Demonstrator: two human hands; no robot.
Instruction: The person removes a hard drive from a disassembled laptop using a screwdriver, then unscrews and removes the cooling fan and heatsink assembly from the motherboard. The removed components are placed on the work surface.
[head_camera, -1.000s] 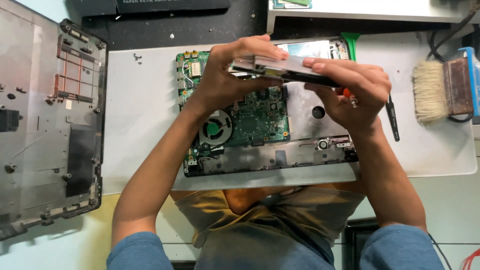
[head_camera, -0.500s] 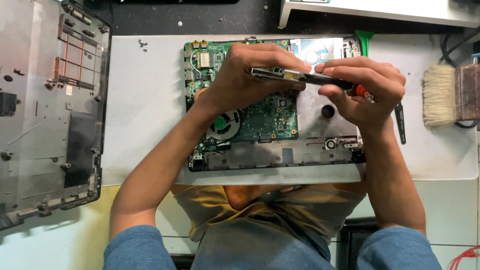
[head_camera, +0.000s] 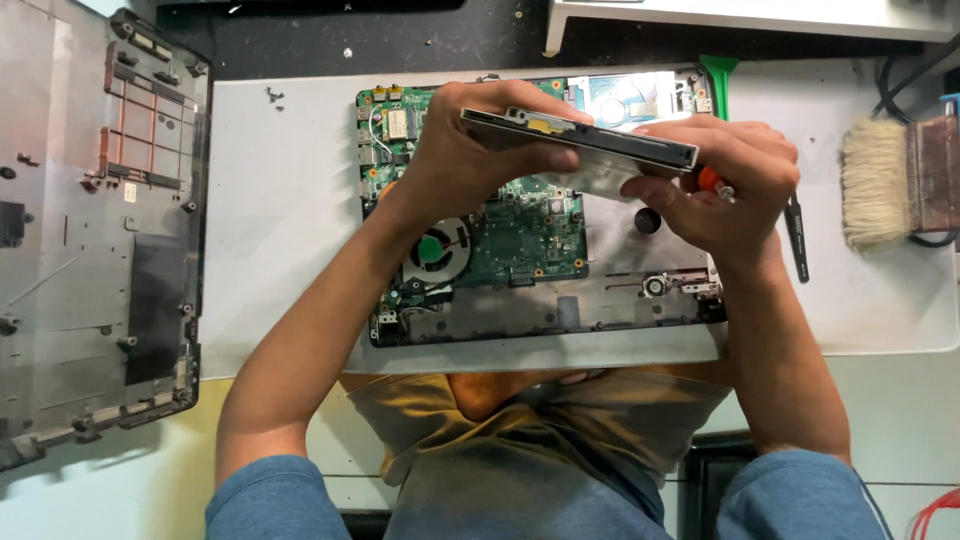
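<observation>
- Far left, I see a grey laptop bottom cover (head_camera: 95, 230) lying inside-up on the bench, well apart from my work; a few loose screws (head_camera: 272, 96) sit on the white mat (head_camera: 270, 240) beside it.
- At centre lies the opened laptop chassis (head_camera: 540, 320); its green motherboard (head_camera: 500, 230) and round cooling fan (head_camera: 440, 250) are exposed.
- My left hand (head_camera: 470, 155) hovers above the board; its fingers are clamped on the left end of a slim silver optical drive (head_camera: 585, 145), held edge-on.
- My right hand (head_camera: 725, 185) grips the drive's right end, fingers closed, with an orange-handled screwdriver (head_camera: 712, 181) tucked in the same grip.
- My judgement: keep the drive level and supported at both ends; mind the screwdriver tip near the board.
- Far right, black tweezers (head_camera: 797, 235) and a bristle brush (head_camera: 895, 180) rest on the mat.
</observation>
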